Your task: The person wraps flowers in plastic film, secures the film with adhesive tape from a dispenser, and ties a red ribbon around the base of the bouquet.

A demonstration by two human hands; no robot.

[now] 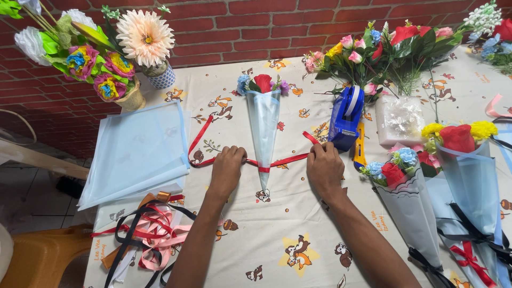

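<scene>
While each hand (226, 165) (324, 165) pinches the ribbon (282, 160), the cone bouquet (263, 125) points toward the person.

Two bare arms reaching forward, both hands closed in loose fists.

The left hand (226, 166) rests knuckles up, fingers curled under and thumb tucked toward the middle. The right hand (324, 166) lies level with it, well apart, fingers pinched shut. Both forearms angle inward from the lower edge, wrists straight.
</scene>
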